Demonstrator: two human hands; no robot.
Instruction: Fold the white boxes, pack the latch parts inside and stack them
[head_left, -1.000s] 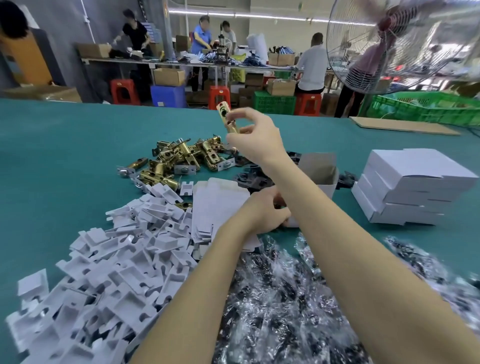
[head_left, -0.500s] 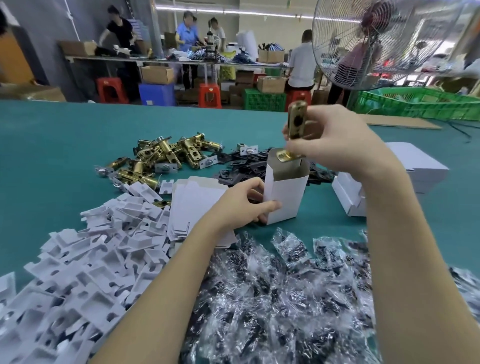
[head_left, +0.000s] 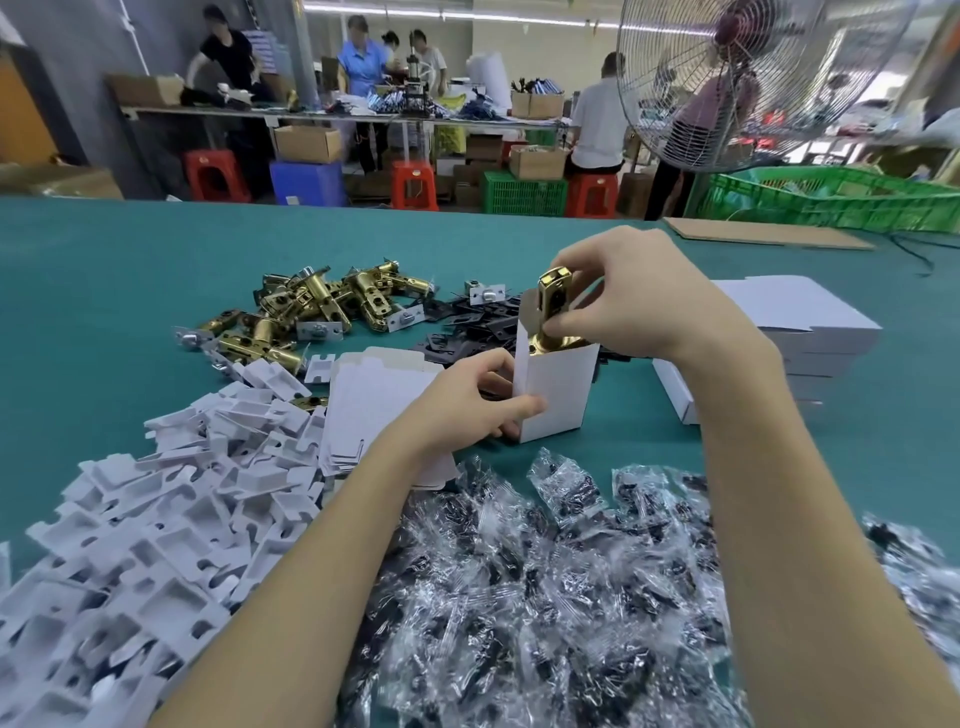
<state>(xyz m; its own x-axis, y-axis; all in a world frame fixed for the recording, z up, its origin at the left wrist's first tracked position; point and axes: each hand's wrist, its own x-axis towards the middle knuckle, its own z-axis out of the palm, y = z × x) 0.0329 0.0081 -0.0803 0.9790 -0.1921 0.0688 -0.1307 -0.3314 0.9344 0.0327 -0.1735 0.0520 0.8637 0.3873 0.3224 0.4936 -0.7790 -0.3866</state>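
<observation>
- Since half a second ago the right hand (head_left: 631, 301) has lowered the brass latch (head_left: 555, 306) so that its lower end now sits inside the mouth of the open white box (head_left: 558, 387); earlier it hung just above the opening.
- Right hand, centre right of the frame, pinches the latch between curled fingers and thumb, the part nearly upright and its top still above the box rim.
- Left hand (head_left: 470, 402), just left of centre, grips the lower left side of the box, thumb on the front face, fingers curled behind; the box stands upright on the green table (head_left: 104, 312).
- Loose brass latches (head_left: 311, 306) lie in a heap at upper left of centre, with dark flat plates (head_left: 467, 325) just to their right.
- Flat unfolded boxes (head_left: 374, 400) lie beside the left wrist, and white card inserts (head_left: 156, 519) spread over the lower left.
- Clear bagged screw packs (head_left: 545, 597) cover the bottom centre.
- Closed white boxes (head_left: 810, 322) are stacked at right, behind the right forearm.
</observation>
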